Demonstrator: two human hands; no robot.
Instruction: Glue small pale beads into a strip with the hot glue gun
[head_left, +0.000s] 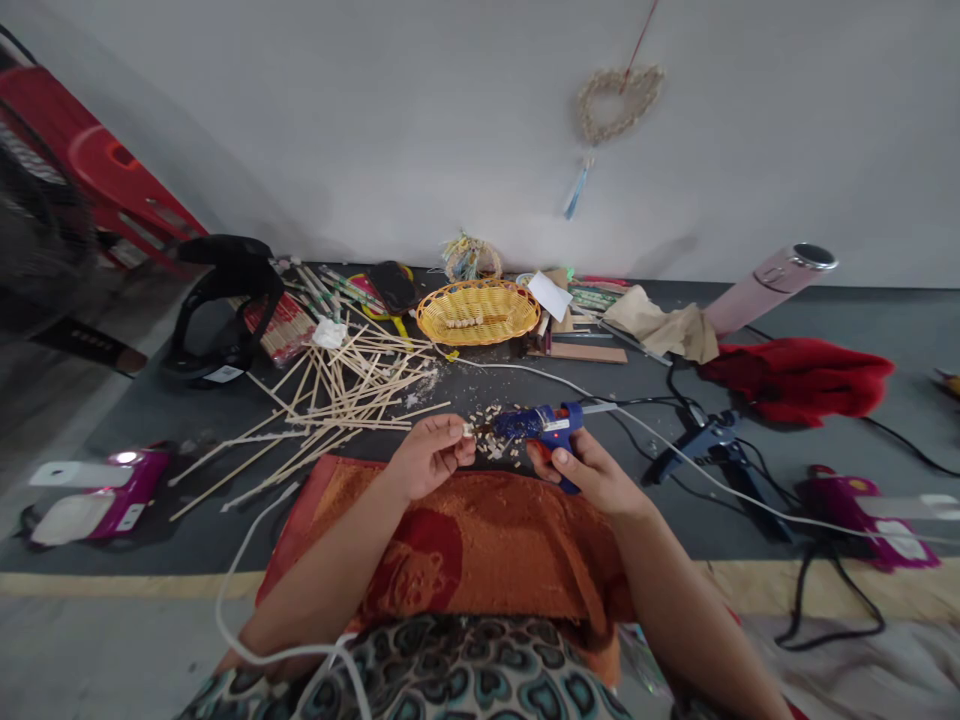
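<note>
Grey wall (450, 130) rises behind a dark worktop (907, 320), with a red plastic chair (124, 165) off to the far left. Near the left end of the worktop lies a magenta and white device (139, 490); behind it stands a black strapped object (217, 310). Next comes a loose heap of thin pale sticks (360, 385), crossing at many angles, with a crumpled white scrap (328, 333) on its back edge. An orange cloth (517, 530) spreads along the front edge, beneath the forearms.

The left hand (431, 455) pinches a small pale piece (469, 430) between its fingertips. Behind, a yellow wicker basket (424, 315) holds a short row of pale bits (465, 322). More cut bits (511, 455) lie scattered below the blue glue gun (559, 425), which the right hand (592, 470) grips by its handle. Its nozzle points left, close to the pinched piece; whether they touch cannot be told. Above, a heart-shaped wreath (619, 105) hangs on the wall.

Farther right are a beige cloth (664, 325), a dark blue tool (701, 445), a pink bottle (772, 285), a red cloth (802, 375) and a second magenta device (870, 510).
</note>
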